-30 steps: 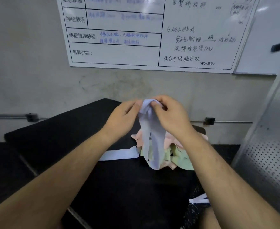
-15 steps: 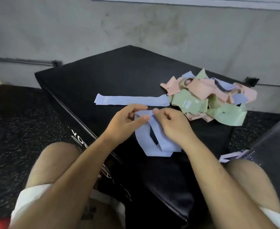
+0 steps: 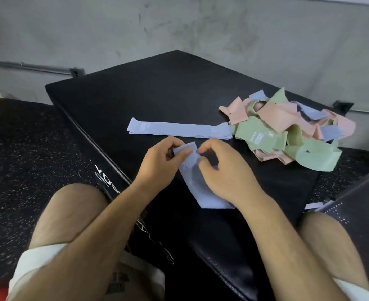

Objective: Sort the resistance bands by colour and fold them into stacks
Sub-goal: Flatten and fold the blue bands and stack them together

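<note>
A lilac resistance band (image 3: pixel 195 181) lies flattened on the black padded box (image 3: pixel 148 98), its far end pinched between the thumbs and fingers of both hands. My left hand (image 3: pixel 164 161) grips the end from the left, my right hand (image 3: pixel 224 172) from the right and rests over the band. Beyond them a second lilac band (image 3: pixel 177 129) lies flat and straight across the box. To the right sits a tangled pile (image 3: pixel 288 131) of pink, green and lilac bands.
The box stands on speckled black rubber floor (image 3: pixel 27 153) against a grey wall. My bare knees flank the box's near corner. A dark perforated panel (image 3: pixel 357 203) rises at the right, with a lilac band end (image 3: pixel 314 205) poking out beside it.
The held lilac band went from hanging in the air to lying flat on the box. The view tilted down from the whiteboard to the box and my legs.
</note>
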